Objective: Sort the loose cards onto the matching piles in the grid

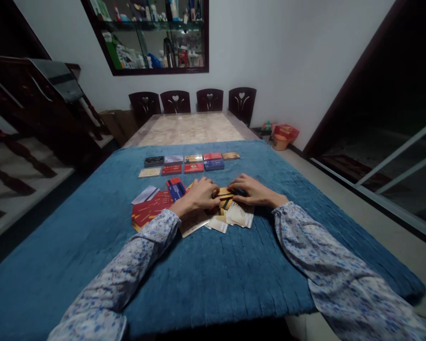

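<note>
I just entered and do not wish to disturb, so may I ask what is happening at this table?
A person in floral sleeves has both hands over a loose pile of bank-style cards on a blue cloth. The left hand and right hand meet at a gold striped card; how firm each grip is, I cannot tell. Red cards lie spread left, cream cards right. Beyond, other cards, some stacked, form two rows.
</note>
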Tool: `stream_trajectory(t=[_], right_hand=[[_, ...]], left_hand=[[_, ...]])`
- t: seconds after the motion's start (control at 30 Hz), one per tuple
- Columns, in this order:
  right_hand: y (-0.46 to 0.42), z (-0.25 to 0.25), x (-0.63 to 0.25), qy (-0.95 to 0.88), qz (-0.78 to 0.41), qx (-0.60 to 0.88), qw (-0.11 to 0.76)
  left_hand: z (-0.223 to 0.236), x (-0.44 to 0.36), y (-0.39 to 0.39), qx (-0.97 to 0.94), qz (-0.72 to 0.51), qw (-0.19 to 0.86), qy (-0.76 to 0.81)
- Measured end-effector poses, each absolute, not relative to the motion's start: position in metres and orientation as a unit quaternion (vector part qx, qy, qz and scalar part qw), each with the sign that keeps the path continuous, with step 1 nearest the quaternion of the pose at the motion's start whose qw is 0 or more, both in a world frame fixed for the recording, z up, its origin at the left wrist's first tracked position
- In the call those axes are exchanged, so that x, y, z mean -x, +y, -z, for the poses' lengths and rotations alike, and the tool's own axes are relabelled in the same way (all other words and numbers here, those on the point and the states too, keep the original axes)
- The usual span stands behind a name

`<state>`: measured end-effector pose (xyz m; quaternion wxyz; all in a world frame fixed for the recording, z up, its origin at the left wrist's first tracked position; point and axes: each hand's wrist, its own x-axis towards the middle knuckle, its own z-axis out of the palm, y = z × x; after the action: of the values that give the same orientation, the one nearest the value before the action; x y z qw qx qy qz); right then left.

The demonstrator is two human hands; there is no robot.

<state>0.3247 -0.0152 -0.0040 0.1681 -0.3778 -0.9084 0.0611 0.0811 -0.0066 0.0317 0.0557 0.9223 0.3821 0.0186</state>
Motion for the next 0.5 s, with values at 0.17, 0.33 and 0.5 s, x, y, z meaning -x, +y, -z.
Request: stream_trajectory(t=[0.17,0.33,0.5], right_hand=[[-0.015,0.003,-0.325,-0.912,-0.045,0.369,0.176],[-0.015,0.005,-0.326,-0.913,-0.027,0.362,0.184],[-0.013,0.008,-0.328,-0.908,-0.021,0.361,0.21]], left_hand=[[-0.029,-0.075,0.0,-0.926,-0.038,0.073,0.367],[-0.027,-0.072,0.006,-0.929,-0.05,0.084,0.358],[-0.026,-0.068,0.011,-0.931,-0.063,0.091,0.349]])
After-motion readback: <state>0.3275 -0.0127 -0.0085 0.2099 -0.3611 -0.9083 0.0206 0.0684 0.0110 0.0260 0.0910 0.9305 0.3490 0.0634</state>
